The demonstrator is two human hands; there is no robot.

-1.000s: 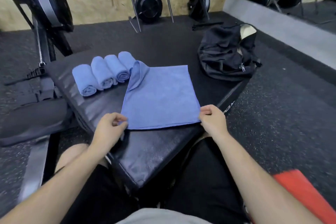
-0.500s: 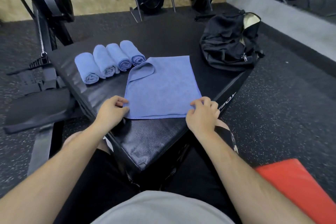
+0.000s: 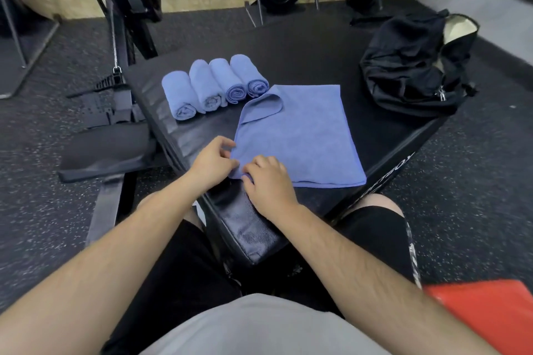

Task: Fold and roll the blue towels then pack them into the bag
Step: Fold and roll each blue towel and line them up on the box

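Right hand [image 3: 268,184] on soft square towel [image 3: 300,135]

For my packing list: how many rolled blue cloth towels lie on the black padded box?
4, side by side: leftmost, second, third, rightmost, beside the flat blue towel. The black fabric bag may hide more.

The flat blue towel [image 3: 300,138] lies spread on the black pad [image 3: 302,49], its corner at 11 o'clock flopped back onto itself. Four rolled blue towels [image 3: 213,85] sit side by side at its 10 o'clock, spiral ends facing 5 o'clock. The nearest roll seems to touch that corner. The black bag [image 3: 409,72] slumps at 2 o'clock, well apart, with its pale lining showing.
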